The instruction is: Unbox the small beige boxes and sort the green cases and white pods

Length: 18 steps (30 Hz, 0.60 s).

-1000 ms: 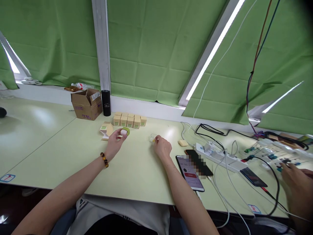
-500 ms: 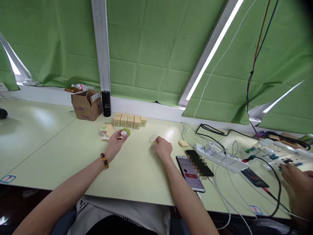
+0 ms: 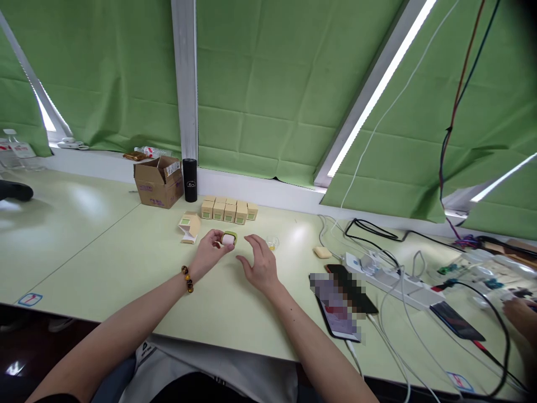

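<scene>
Between the fingers of my left hand (image 3: 210,247) is a small green case (image 3: 233,234) with a pale, rounded white piece (image 3: 227,239) at its opening; its exact kind is too small to tell. My right hand (image 3: 260,262) hovers just right of it, thumb and fingers apart, holding nothing. Behind that hand a small clear plastic piece (image 3: 272,243) with a yellow spot lies on the table. An opened small kraft box (image 3: 190,226) lies beyond my left hand, its flap folded out. Several closed kraft boxes (image 3: 230,212) stand grouped at the back.
A cardboard carton (image 3: 158,187) and a black cylinder (image 3: 190,180) stand at the back left. To the right are a cream-coloured block (image 3: 322,252), two phones (image 3: 335,308), a power strip (image 3: 394,284) and tangled cables. Another person's hand (image 3: 520,316) is at the far right.
My right hand has let go of the clear plastic piece and moved left toward the green case, its fingers opening. My left hand has turned the case. The view has shifted slightly left.
</scene>
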Motion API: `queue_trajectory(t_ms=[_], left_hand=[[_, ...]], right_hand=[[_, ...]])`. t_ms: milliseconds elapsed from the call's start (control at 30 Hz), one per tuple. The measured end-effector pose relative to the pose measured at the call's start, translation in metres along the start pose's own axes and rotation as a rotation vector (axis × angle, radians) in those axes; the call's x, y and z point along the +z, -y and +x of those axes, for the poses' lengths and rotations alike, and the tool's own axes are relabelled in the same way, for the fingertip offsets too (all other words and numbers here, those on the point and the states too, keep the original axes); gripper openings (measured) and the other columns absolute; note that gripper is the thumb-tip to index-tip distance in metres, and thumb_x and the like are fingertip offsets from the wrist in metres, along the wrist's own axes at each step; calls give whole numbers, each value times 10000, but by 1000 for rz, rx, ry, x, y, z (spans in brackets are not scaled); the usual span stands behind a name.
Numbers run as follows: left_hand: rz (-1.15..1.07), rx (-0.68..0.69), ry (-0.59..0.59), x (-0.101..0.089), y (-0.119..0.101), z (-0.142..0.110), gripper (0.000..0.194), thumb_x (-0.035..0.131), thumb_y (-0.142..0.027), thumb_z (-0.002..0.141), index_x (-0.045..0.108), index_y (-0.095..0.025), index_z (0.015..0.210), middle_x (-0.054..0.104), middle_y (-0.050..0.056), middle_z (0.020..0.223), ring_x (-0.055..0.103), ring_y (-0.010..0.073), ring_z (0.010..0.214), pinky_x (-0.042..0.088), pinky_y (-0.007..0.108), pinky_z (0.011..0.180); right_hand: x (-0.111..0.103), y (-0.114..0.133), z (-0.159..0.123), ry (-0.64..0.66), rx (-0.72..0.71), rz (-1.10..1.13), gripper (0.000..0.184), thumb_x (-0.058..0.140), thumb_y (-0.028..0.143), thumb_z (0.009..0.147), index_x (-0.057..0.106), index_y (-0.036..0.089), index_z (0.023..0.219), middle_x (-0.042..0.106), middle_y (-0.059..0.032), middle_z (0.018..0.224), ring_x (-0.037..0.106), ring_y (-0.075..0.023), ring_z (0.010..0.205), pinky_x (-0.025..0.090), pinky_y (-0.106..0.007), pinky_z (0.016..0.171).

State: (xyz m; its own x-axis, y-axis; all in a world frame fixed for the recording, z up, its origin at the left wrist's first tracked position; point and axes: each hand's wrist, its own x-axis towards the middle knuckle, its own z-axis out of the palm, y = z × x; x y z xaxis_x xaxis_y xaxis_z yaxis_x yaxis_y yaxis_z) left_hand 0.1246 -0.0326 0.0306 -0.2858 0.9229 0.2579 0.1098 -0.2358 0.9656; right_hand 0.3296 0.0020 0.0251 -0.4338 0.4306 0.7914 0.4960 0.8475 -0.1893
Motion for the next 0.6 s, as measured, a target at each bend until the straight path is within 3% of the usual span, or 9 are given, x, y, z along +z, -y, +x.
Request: queue_trajectory(t_ms=[100,333,433,600], left_hand=[[62,6,20,6,-4,-6,487,897,-385,657,576,-203,976,691,24,918,621,164,791,460,295,693],[194,87,50,15,-2,-17,452,894,-313,626,553,-220,907,628,-19,867,568,163,792,433,303,718],[220,152,100,14,-6,-22,402,853,-379,729,592,-228,995,656,18,969,592,190,878,453,328,775],[294,337,114,6,-19,-26,405,657,-419,944,595,-251,1307,641,111,1229,593,249,1112,497,392,914]], right_hand=[[5,11,1,7,-61,43,583,639,345,979,422,197,1499,598,-182,1392,584,-312,1304,560,-466,1025],[6,12,1,-3,-66,111,375,504,262,1026,516,194,1394,663,-169,1262,657,-279,1182,608,-438,926],[6,10,-1,-29,-22,202,383,536,255,1017,508,213,1397,664,-164,1274,653,-274,1197,615,-439,924],[5,9,-5,-47,35,255,370,586,242,1006,534,245,1373,678,-150,1274,653,-277,1214,620,-459,926]])
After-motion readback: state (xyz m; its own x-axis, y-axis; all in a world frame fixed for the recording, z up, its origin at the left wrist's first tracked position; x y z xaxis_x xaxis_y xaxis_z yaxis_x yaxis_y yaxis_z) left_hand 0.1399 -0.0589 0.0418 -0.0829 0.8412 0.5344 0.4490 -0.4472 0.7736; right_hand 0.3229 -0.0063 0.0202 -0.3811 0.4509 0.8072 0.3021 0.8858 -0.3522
